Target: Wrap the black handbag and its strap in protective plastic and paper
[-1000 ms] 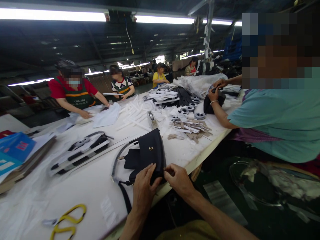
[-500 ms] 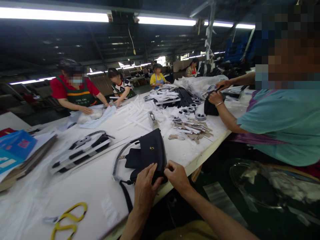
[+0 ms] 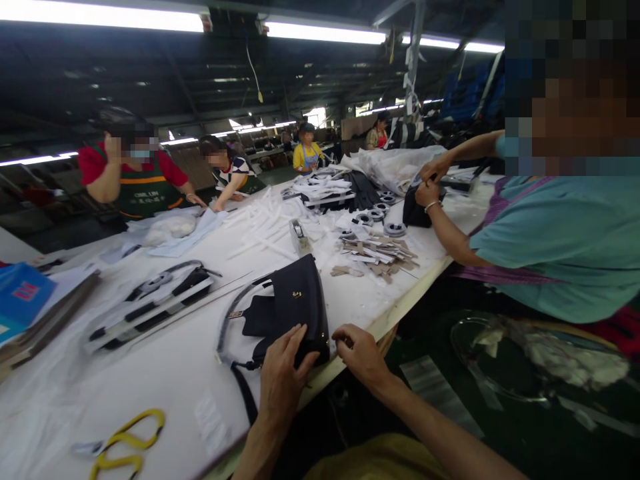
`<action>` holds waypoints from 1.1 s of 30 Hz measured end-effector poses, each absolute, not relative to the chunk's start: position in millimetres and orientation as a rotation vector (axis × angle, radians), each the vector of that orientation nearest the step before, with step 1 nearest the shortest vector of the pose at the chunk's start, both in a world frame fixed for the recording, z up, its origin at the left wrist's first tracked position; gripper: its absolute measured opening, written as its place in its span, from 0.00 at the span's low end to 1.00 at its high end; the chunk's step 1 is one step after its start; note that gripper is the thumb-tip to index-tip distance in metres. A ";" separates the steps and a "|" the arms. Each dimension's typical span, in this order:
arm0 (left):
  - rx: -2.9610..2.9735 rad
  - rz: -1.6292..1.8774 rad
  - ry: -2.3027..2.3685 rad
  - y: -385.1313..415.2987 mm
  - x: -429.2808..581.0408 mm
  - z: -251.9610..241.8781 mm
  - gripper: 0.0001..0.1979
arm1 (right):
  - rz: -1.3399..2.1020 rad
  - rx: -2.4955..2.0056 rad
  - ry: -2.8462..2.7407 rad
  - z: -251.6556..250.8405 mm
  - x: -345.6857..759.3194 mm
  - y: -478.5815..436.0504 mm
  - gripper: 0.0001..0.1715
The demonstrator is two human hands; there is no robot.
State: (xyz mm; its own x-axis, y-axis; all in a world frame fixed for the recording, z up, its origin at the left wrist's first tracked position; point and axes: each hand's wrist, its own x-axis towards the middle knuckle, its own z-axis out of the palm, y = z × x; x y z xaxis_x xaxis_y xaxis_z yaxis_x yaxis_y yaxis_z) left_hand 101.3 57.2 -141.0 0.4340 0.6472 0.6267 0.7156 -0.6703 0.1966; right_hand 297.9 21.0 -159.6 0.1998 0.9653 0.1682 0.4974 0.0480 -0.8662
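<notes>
A black handbag [image 3: 299, 293] with a small gold clasp lies on the white worktable, close to its front edge. Its strap [image 3: 223, 327], partly wrapped in clear film, loops out to the left. My left hand [image 3: 283, 373] rests on the bag's near end, fingers stretched out and thumb spread along its lower side. Just right of the bag's edge is my right hand [image 3: 363, 353], its fingers loosely curled and thumb parted from the index finger. A small gap separates it from the bag, and I see nothing held in it.
Yellow-handled scissors [image 3: 127, 440] lie front left. Another wrapped bag [image 3: 155, 300] is behind them. Beyond my bag are a tape dispenser [image 3: 300, 237], cardboard strips [image 3: 380, 255] and tape rolls [image 3: 395, 229]. At right, a co-worker [image 3: 545, 240] handles a black piece; others stand across the table.
My right hand has come off the bag's edge, and its pinched fingers have loosened. My left hand stays on the bag. Across the table, a co-worker in red has raised one hand to the head.
</notes>
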 end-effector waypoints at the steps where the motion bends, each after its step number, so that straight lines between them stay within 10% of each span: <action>1: -2.578 -1.048 -1.230 57.4 100.8 -141.2 0.20 | 0.661 -1.586 -1.436 -158.5 295.1 22.0 0.15; 19: -2.569 -1.062 -1.252 54.9 101.8 -141.4 0.21 | 1.417 -1.792 -1.128 -129.5 292.3 57.5 0.09; 33: -2.571 -1.081 -1.264 52.6 101.7 -141.3 0.22 | 1.018 -1.924 -1.415 -141.6 304.8 46.9 0.04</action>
